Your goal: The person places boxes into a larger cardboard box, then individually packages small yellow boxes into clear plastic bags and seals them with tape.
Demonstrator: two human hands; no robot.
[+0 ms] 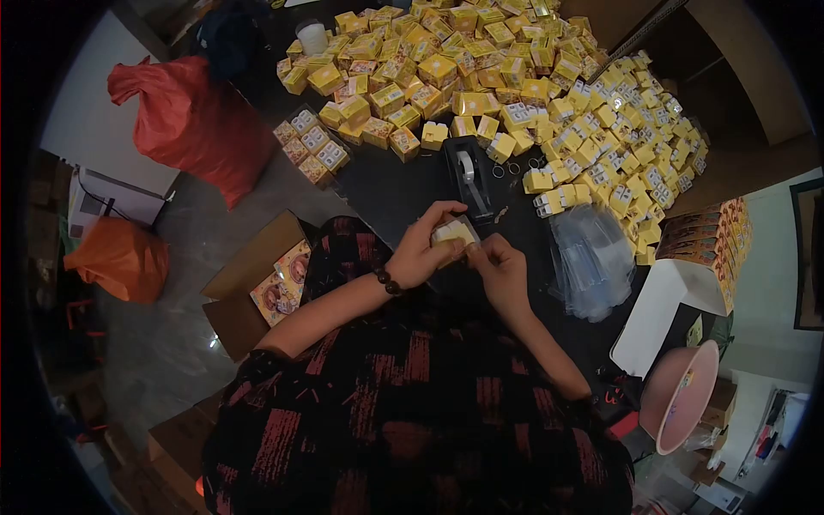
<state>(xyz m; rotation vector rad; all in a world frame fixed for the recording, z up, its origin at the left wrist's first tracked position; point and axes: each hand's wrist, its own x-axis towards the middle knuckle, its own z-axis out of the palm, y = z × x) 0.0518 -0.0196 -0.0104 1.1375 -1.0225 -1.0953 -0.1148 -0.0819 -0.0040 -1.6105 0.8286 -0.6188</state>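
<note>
Head view, looking down past my dark red-and-black sleeves: my left hand [421, 253] is wrapped around one small yellow box [455, 232], fingers over its far side and thumb underneath, so the box sits in front of my chest, held above the near edge of the black table [386, 189]. My right hand [500, 268] meets it from the right, fingertips pinched at the box's near corner; they are closed on something thin there, though I cannot tell whether it is a flap or a bit of tape. By my reading, this is the closing or sealing of a single box, and the next move calls for a steady left hold while the right presses the corner flat.

One black tape dispenser [468, 176] stands just beyond my hands. Farther out and to both sides lies a heap of yellow boxes [481, 69], far too many to count, well over a hundred by the look of it. One wrapped pack of boxes [311, 144] lies beyond my left hand. One loose pile of clear plastic sleeves [590, 257] rests just right of my right hand, with one open white carton [678, 300] past it and one pink bowl [682, 395] nearer me on that side. Off the table to my left are one red sack [193, 120], one orange sack [120, 257] and one open cardboard box [257, 283].
</note>
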